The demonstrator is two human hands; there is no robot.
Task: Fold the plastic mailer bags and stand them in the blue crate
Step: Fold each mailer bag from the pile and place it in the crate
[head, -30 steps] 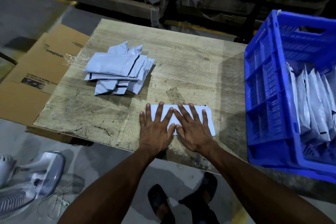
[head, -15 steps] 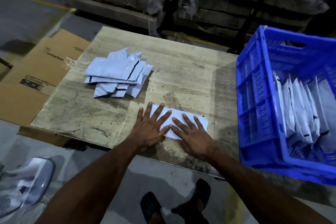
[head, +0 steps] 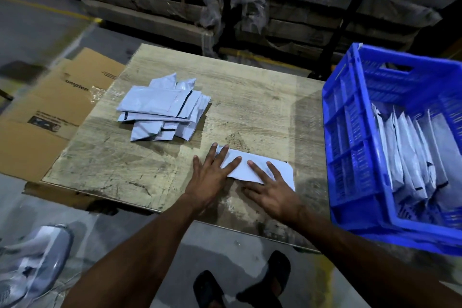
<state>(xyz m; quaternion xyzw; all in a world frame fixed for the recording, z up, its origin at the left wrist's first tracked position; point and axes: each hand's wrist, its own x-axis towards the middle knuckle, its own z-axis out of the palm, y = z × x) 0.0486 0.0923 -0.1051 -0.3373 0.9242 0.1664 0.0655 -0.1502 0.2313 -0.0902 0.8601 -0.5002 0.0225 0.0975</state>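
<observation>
Pressing flat with straight, spread fingers, left hand (head: 211, 177) and right hand (head: 272, 192) on a folded white mailer bag (head: 252, 169) at the near edge of the wooden board (head: 250, 112), loose pile of mailer bags (head: 162, 107) further back left, blue crate (head: 350, 147) at right holding upright folded bags (head: 410, 157).

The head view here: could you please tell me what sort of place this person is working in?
Probably a warehouse or packing area: wrapped stacks of goods line the back, a flattened cardboard box lies on the concrete floor, and a blue crate holds folded mailer bags beside a worn wooden table.
</observation>
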